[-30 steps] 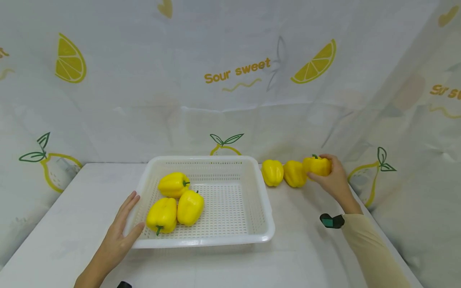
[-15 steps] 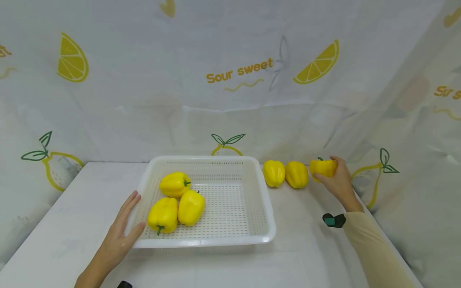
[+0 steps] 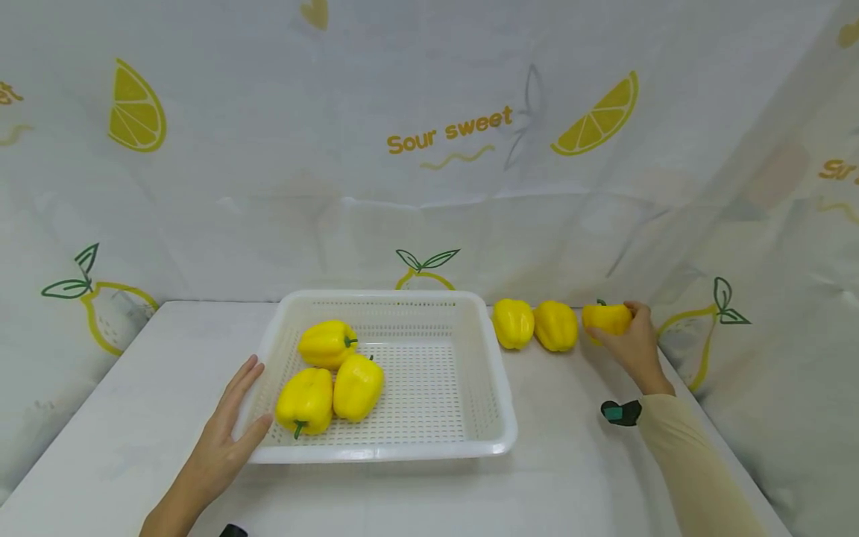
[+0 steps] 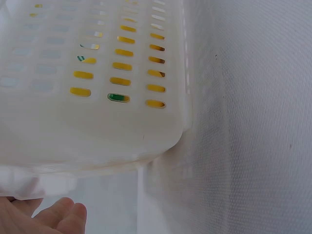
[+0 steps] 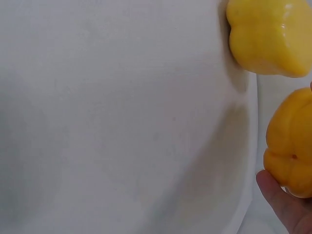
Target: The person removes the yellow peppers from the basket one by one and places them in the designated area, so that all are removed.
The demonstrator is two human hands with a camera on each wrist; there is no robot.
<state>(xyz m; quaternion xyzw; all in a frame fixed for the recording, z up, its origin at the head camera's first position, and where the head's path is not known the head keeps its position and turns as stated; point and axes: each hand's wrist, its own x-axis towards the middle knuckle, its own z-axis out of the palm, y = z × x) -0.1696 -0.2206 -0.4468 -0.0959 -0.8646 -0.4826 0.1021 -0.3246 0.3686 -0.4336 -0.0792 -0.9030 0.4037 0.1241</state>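
Note:
My right hand [image 3: 631,347] grips a yellow bell pepper [image 3: 606,318] at the back right of the table, thumb on its near side. In the right wrist view that bell pepper [image 5: 292,146] shows at the right edge, with the thumb [image 5: 278,197] against its lower part. Two more bell peppers, one by the basket [image 3: 513,324] and one beside it [image 3: 556,326], lie to its left. My left hand [image 3: 221,440] rests at the left rim of a white plastic basket [image 3: 376,452], fingers extended. Inside the basket, three yellow peppers [image 3: 305,401] sit in its left half.
The white-covered table [image 3: 550,477] ends at the back against a hanging white cloth [image 3: 268,224] printed with lemons. The same cloth closes off both sides. In the left wrist view the basket's slotted wall [image 4: 97,126] fills the upper left.
The right hand has shifted right and slightly down with its pepper, opening a gap to the neighbouring one. The left hand and the basket stay in place.

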